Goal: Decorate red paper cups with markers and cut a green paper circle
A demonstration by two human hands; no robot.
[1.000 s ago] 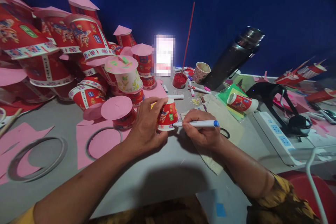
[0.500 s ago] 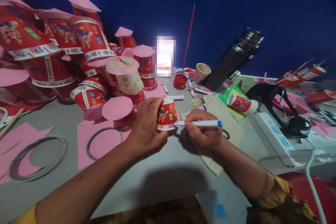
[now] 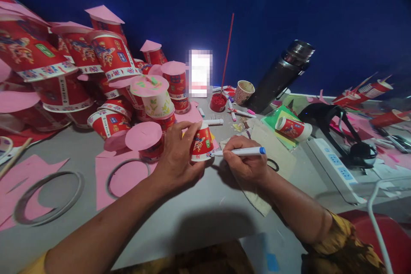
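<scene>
My left hand (image 3: 180,152) is wrapped round a small red paper cup (image 3: 202,142) with a white patterned rim, which stands upside down, slightly tilted. Pinched in my right hand (image 3: 245,160) is a white marker (image 3: 247,151) with a blue end, held nearly level. Its tip touches or nearly touches the cup's white rim band on the lower right. Left of my left hand, a round pink paper disc (image 3: 144,135) tops another red cup. A capped white marker (image 3: 214,122) lies just behind the held cup.
Stacked red cups with pink paper (image 3: 112,55) fill the left. Grey rings (image 3: 78,188) lie on the near left. Behind are a lit screen (image 3: 201,72), a red paint pot (image 3: 218,102) and a black flask (image 3: 279,77). A power strip (image 3: 335,169) lies right.
The view has shifted slightly. The held cup leans a little more, and the marker in my right hand is still at its rim. Both grips are unchanged.
</scene>
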